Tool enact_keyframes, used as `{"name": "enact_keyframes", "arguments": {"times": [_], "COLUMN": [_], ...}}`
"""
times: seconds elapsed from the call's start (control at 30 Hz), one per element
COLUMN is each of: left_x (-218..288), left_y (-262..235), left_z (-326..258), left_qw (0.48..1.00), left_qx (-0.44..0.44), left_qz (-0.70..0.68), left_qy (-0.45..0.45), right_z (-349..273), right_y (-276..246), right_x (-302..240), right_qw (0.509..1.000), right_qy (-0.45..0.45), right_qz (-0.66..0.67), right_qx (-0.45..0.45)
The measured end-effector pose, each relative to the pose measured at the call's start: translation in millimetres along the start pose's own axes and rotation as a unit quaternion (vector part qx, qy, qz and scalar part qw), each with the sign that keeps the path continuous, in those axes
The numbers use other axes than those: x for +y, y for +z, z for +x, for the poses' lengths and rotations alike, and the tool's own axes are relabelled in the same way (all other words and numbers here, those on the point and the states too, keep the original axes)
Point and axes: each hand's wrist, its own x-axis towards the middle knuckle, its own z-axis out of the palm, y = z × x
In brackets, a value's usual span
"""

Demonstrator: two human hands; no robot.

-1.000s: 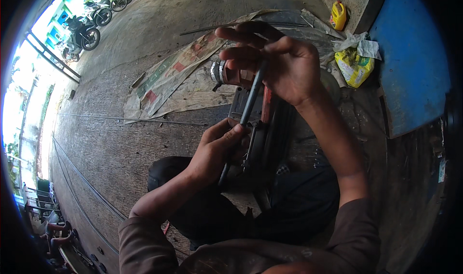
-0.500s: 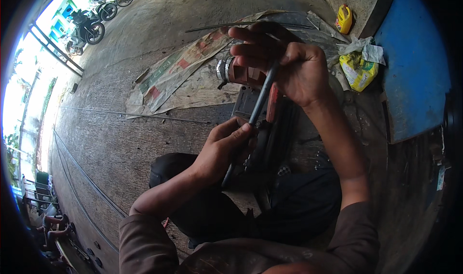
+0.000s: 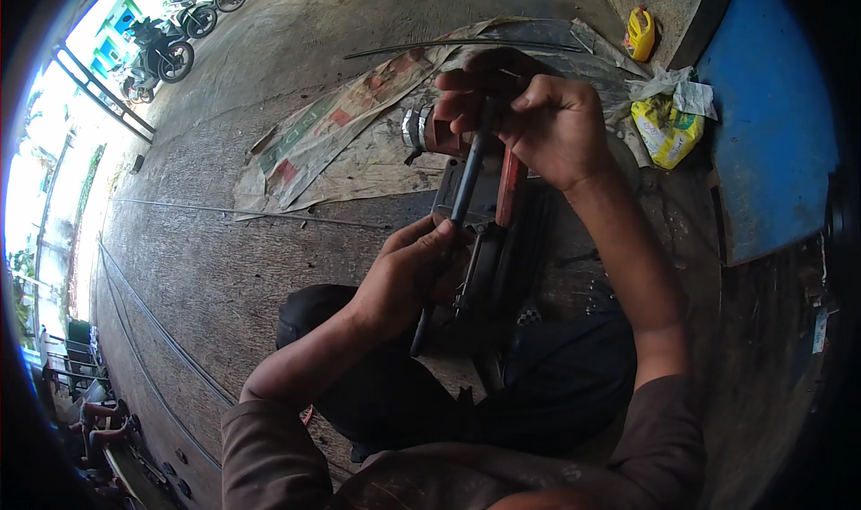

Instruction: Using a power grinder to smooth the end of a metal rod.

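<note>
A straight dark grey metal rod (image 3: 466,183) slants upward in front of me, its lower end above my lap. My left hand (image 3: 408,268) is closed around its lower half, thumb along the rod. By the rod's top end is my right hand (image 3: 547,129), fingers stretched out and apart; whether they touch the tip I cannot tell. Behind the rod stands a power tool on a dark metal base (image 3: 453,174), with a reddish-brown motor body (image 3: 439,138) banded in silver tape and a red bar (image 3: 509,191). My hands and the rod hide part of it.
A worn printed sheet (image 3: 350,142) lies beyond the tool with thin rods (image 3: 404,50) on it. Long rods (image 3: 170,340) lie on the floor at left. A yellow jug (image 3: 639,34), a yellow bag (image 3: 665,131) and a blue panel (image 3: 771,124) are right. Motorcycles (image 3: 166,52) stand far left.
The rod has shifted slightly left and down, and my left hand has moved with it. My right hand's fingers have shifted at the rod's top end.
</note>
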Motion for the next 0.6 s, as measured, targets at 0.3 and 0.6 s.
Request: {"name": "enact_keyframes", "arguments": {"times": [0.3,0.6], "left_x": [0.6,-1.2], "left_y": [1.7,0.9], "left_z": [-0.9,0.3], "left_qw": [1.0,1.0], "left_qx": [-0.006,-0.011], "left_qz": [0.022,-0.008], "left_qy": [0.001,0.0], "right_z": [-0.9,-1.0], "right_y": [6.9,13.4], "right_x": [-1.5,2.7], "right_qw": [0.999,0.996], "right_qy": [-0.018,-0.038], "right_qz": [-0.049,-0.066], "right_qx": [0.011,0.05]}}
